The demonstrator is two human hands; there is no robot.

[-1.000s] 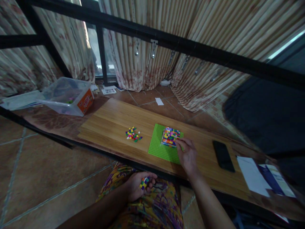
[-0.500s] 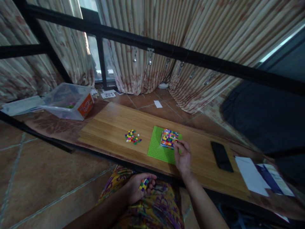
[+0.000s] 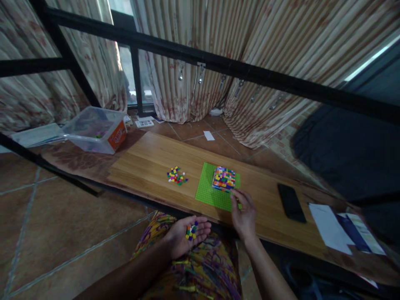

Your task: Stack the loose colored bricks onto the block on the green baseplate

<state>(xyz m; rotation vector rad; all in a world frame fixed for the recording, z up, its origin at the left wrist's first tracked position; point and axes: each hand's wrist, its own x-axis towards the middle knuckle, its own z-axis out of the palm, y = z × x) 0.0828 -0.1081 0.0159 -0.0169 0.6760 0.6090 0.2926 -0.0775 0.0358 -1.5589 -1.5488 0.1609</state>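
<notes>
My left hand (image 3: 186, 236) rests palm up over my lap, fingers stretched out, carrying a small heap of coloured building bricks (image 3: 191, 231) in its palm. A block built of many coloured bricks (image 3: 223, 179) sits on the green baseplate (image 3: 207, 189). Just off that block's near right corner is my right hand (image 3: 243, 210), above the plate's right side. Its thumb and forefinger are slightly apart, and no brick shows between them. Loose small bricks (image 3: 177, 176) lie scattered on the wooden board (image 3: 150, 162), left of the plate.
A clear plastic box (image 3: 93, 131) with an orange label stands at the far left. On the right lie a black phone (image 3: 291, 203) and white papers (image 3: 330, 228). A dark metal bar (image 3: 218, 62) crosses above the table, with curtains (image 3: 193, 96) behind.
My right hand has drawn back from the block's top toward me, its fingertips now off it. My left hand's fingers have straightened, baring the bricks. The view has shifted slightly.
</notes>
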